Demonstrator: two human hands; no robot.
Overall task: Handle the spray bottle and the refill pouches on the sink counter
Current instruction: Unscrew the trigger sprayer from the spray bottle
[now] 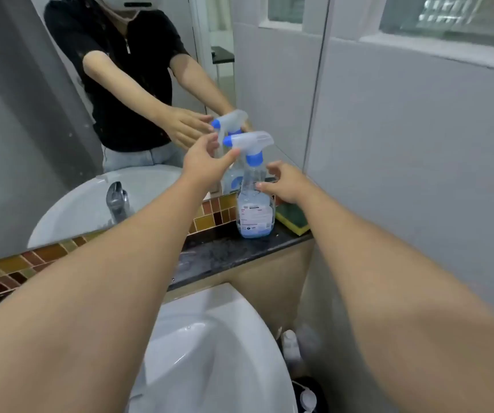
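Spray bottle (pixel 255 201) upright between 2 hands; left hand (pixel 207 162) open beside trigger, right hand (pixel 284 183) open, fingertip touching body.

A large wall mirror (pixel 61 120) hangs beyond the hands, above a brown mosaic tile strip (pixel 31 257). Grey tiled wall (pixel 418 144) rises right of them, under a frosted window (pixel 454 13).

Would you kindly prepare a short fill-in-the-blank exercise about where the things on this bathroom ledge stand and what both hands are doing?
1. The spray bottle stands upright on the dark ledge, and its collar and nozzle tip are coloured ____.
2. Beside the bottle, against the wall, lies a yellow and green ____.
3. The right hand touches the bottle's ____.
4. The left hand reaches toward the bottle's ____ head.

Missing words: blue; sponge; neck; trigger
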